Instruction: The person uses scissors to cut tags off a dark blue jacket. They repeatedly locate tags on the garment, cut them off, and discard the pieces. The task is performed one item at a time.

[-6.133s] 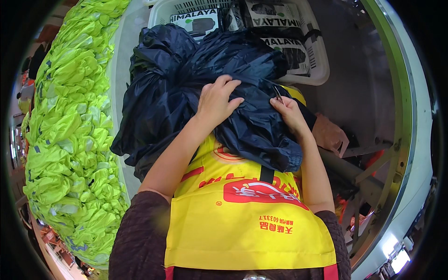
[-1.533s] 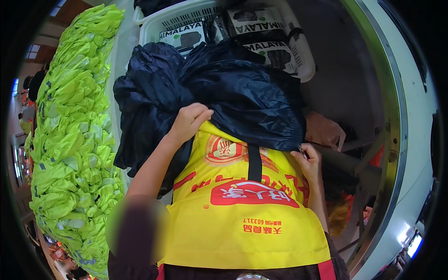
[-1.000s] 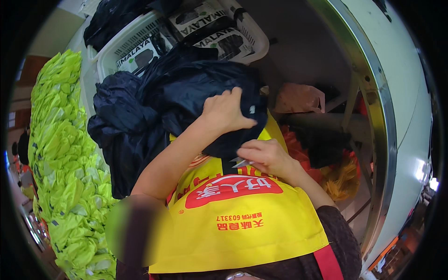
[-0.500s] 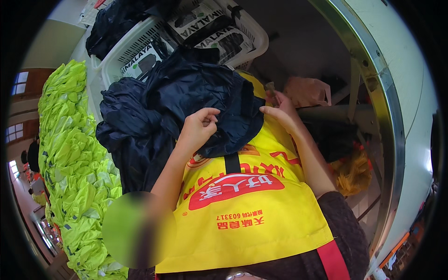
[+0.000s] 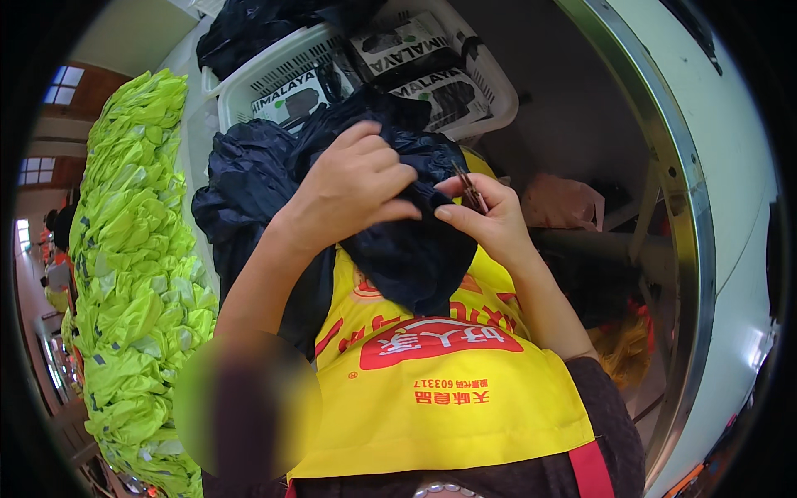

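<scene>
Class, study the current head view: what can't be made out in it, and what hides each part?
Head view:
- Left hand: palm hidden by its own back.
- Small metal tool: partly covered by the right hand.
- White basket: near side hidden behind navy fabric.
- Dark bundle: cut off by the top edge.
- Left elbow: covered by a blurred patch.

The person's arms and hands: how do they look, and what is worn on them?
The left hand and right hand are bare, with no gloves or watch visible. The forearms are bare too. The right sleeve is dark brown, ending near the elbow; the left sleeve is only a dark, blurred patch.
</scene>
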